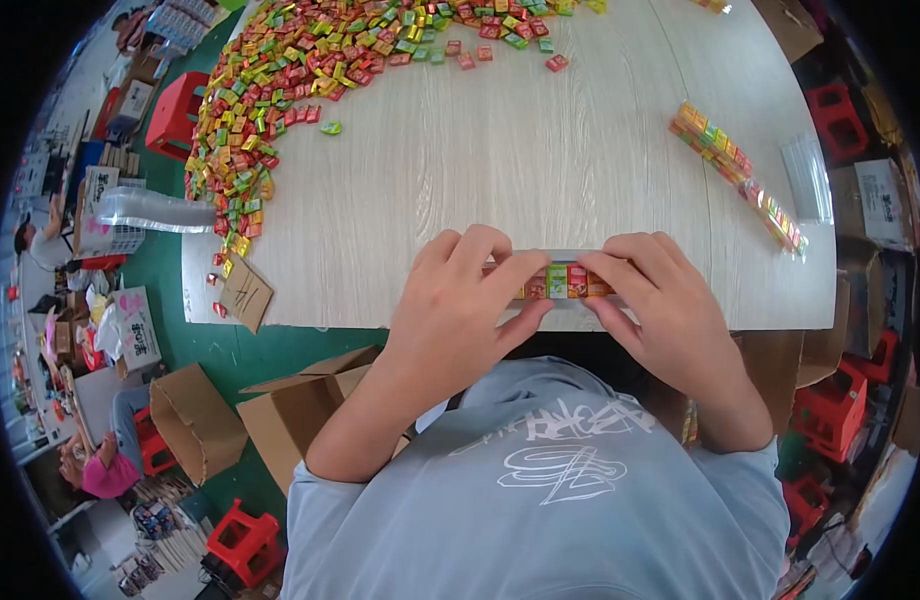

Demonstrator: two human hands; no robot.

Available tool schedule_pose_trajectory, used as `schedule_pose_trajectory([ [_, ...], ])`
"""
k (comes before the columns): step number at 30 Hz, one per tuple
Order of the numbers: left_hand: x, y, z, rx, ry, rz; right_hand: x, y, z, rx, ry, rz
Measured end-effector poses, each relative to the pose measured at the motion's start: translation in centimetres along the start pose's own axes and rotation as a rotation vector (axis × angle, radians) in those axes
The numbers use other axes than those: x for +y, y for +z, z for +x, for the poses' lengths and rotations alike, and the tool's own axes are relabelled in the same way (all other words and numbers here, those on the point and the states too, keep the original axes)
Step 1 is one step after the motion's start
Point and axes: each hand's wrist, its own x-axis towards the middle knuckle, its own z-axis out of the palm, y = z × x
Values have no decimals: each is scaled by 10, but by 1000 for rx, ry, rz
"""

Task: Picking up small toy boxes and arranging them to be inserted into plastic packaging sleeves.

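A short row of small wrapped candies, green, red and orange, lies between my hands near the table's front edge. My left hand pinches its left part between thumb and fingers. On the other end, my right hand is closed in the same way. Both thumbs press from the near side, with the fingers over the far side. A grey straight-edged piece shows just behind the row. My fingers hide the row's two ends.
A big heap of loose wrapped candies covers the table's far left. Clear plastic packs of candies lie at the right, beside clear empty sleeves. More clear plastic juts over the left edge, near a cardboard piece. Open cartons stand below.
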Motion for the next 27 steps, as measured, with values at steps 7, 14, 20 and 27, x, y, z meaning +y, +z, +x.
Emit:
schedule_pose_trajectory([
  [7, -7, 12, -38, 65, 63, 78, -3, 19, -25, 145, 54, -111],
  [14, -10, 17, -45, 11, 79, 211, -1, 31, -47, 131, 45, -335],
  [20, -18, 22, -42, 33, 116, 205, 5, 35, -50, 112, 51, -364],
  [27, -14, 21, -31, 94, 104, 114, 9, 31, -20, 181, -47, -203],
])
